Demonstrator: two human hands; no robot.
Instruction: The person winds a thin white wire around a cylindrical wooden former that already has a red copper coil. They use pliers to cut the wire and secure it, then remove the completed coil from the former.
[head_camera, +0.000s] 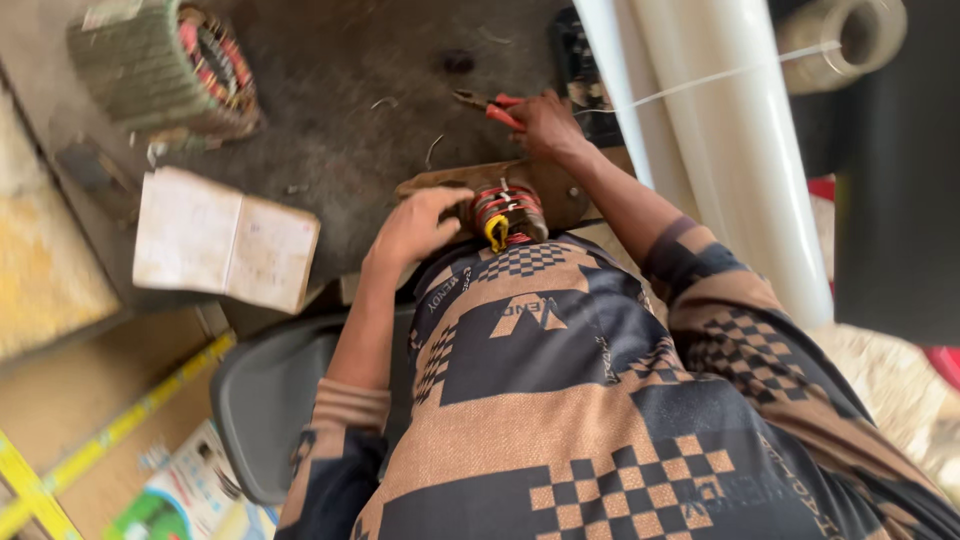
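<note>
My left hand (418, 226) grips a small wound coil (508, 212) with red and copper windings and a yellow sleeve, held against a wooden block (555, 185) at my lap. My right hand (545, 122) reaches forward to the dark floor and closes on red-handled pliers (490, 104). A thin white thread (700, 78) runs from near my right hand to a roll at the upper right. My patterned brown and navy shirt fills the lower frame.
A motor stator (165, 62) with coloured windings stands at the upper left. An open notebook (225, 240) lies on the floor. White plastic pipes (740, 150) lean at the right, with a tape roll (850, 35) beyond. A grey chair seat (262, 395) sits under me.
</note>
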